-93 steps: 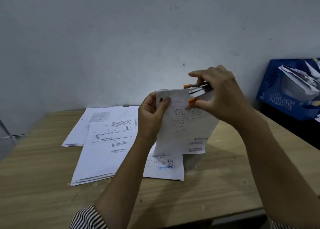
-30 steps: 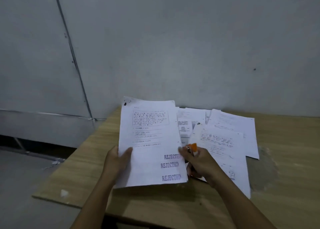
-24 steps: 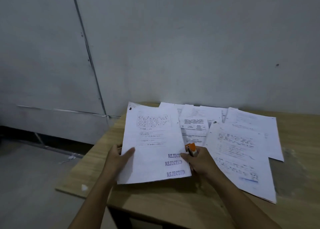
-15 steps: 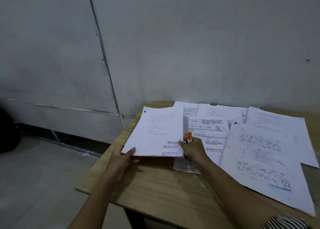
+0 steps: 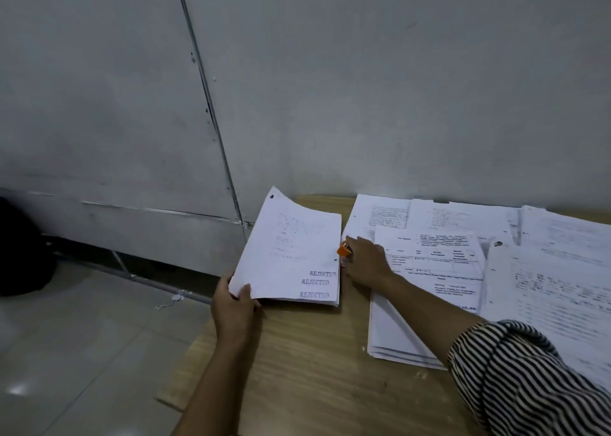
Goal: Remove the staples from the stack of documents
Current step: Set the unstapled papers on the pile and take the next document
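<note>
We see a wooden table (image 5: 314,369) standing against a grey wall (image 5: 363,88), and we take this table as our landmark. At the left end of the table, partly over its left edge, there is a document (image 5: 291,254) of several sheets with the word REJECTED stamped three times in its lower right part. The left hand (image 5: 233,306) pinches the near left corner of this document, with the thumb on top of the paper and the other fingers under it. This corner is lifted a little from the table, while the right side of the document lies on the wood.

The right hand (image 5: 365,263) is just beside the right edge of the document, further in on the table. Its fingers are curled around an orange staple remover (image 5: 344,250), and only the orange tip and a bit of metal show out of the fist. The tip is very near the document's right edge; we cannot tell if it touches the paper. The heel of this hand rests on a pile of papers (image 5: 426,287) in the middle of the table. A striped sleeve (image 5: 529,379) covers the right arm near the front edge of the table.

More sheets (image 5: 562,270) lie spread over the right part of the table, up to the wall. To the left of the table we see a tiled floor (image 5: 82,353) and a dark object (image 5: 23,250) on it, too dim to tell what it is
</note>
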